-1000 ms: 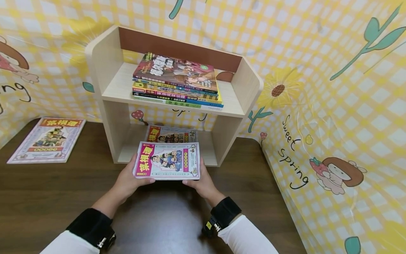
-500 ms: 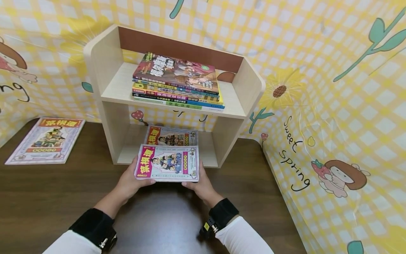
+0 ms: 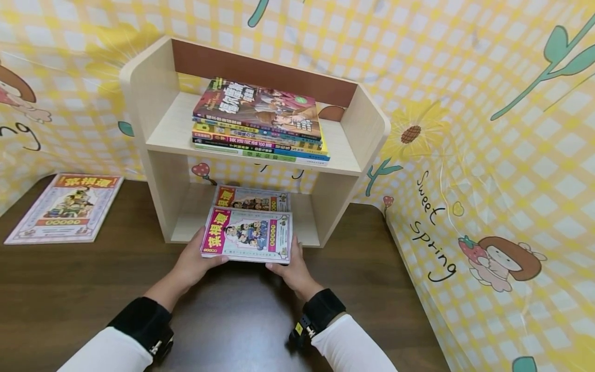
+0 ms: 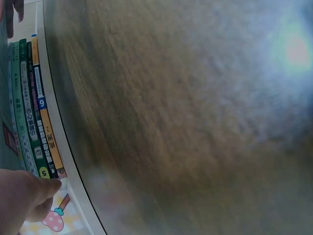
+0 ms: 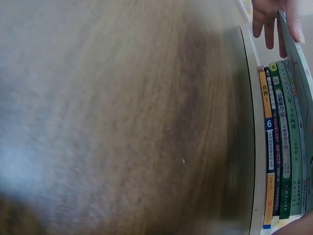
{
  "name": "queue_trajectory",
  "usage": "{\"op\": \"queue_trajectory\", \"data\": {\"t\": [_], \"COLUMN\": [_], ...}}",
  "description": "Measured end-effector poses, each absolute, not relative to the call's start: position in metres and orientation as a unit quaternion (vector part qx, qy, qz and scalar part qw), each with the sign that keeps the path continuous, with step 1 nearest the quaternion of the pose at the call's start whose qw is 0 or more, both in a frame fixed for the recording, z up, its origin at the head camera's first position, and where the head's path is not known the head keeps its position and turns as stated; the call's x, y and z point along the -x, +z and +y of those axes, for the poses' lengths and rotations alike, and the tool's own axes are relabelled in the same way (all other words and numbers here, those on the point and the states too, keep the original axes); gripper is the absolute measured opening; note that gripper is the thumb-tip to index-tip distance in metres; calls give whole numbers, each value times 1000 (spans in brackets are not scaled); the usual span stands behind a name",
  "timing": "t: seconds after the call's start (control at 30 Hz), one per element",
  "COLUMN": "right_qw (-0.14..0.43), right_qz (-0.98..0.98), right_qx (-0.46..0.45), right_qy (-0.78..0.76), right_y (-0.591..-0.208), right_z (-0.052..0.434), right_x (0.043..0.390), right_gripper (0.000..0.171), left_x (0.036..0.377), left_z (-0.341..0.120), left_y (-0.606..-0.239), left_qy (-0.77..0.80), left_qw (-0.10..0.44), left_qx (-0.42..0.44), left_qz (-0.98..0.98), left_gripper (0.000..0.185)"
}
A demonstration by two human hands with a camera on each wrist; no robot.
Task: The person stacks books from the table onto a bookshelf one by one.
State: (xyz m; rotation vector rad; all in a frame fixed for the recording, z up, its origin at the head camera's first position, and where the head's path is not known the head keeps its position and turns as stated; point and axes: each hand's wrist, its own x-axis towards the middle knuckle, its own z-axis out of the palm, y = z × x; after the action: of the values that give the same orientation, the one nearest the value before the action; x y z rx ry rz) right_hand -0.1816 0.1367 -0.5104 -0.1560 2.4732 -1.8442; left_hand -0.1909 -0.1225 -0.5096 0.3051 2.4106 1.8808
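A pale-bordered comic book (image 3: pixel 246 235) with a pink and yellow title block lies between both hands at the front of the lower shelf. My left hand (image 3: pixel 194 258) grips its left edge, with the thumb along the near edge. At the opposite edge, my right hand (image 3: pixel 296 268) grips it the same way. Behind it, a book with a red title block (image 3: pixel 253 199) lies on that shelf, partly covered. Both wrist views show a stack of books (image 4: pixel 34 112) below, spines outward; the right wrist view shows the held book (image 5: pixel 299 58) slanting away from the stack (image 5: pixel 283 142).
A two-tier wooden bookshelf (image 3: pixel 160 194) stands on the dark wooden table (image 3: pixel 116 279). Its upper shelf carries a pile of books (image 3: pixel 260 111). Another comic book (image 3: pixel 67 209) lies flat at the table's left. Yellow checked cloth (image 3: pixel 465 129) hangs behind and to the right.
Both hands and the held book dip slightly toward the person, then move a little forward, over the lower shelf. The grip stays the same.
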Motion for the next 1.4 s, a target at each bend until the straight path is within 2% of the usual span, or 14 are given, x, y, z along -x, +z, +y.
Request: {"op": "queue_trajectory", "data": {"t": [0.3, 0.67, 1.03, 1.4], "right_qw": [12, 12, 34, 42], "right_qz": [840, 898, 900, 907], "right_qx": [26, 17, 2, -11], "right_qy": [-543, -440, -435, -418], "right_y": [-510, -504, -497, -494], "right_z": [137, 138, 137, 137], "right_x": [196, 210, 224, 240], "right_gripper": [95, 94, 96, 96], "left_x": [205, 224, 242, 256], "left_z": [-118, -119, -118, -113], "left_y": [-515, -511, -510, -503], "left_qy": [543, 505, 481, 464], "left_qw": [2, 1, 33, 26], "left_qx": [-105, -132, -110, -114], "left_qz": [833, 853, 869, 878], "left_gripper": [91, 85, 95, 88]}}
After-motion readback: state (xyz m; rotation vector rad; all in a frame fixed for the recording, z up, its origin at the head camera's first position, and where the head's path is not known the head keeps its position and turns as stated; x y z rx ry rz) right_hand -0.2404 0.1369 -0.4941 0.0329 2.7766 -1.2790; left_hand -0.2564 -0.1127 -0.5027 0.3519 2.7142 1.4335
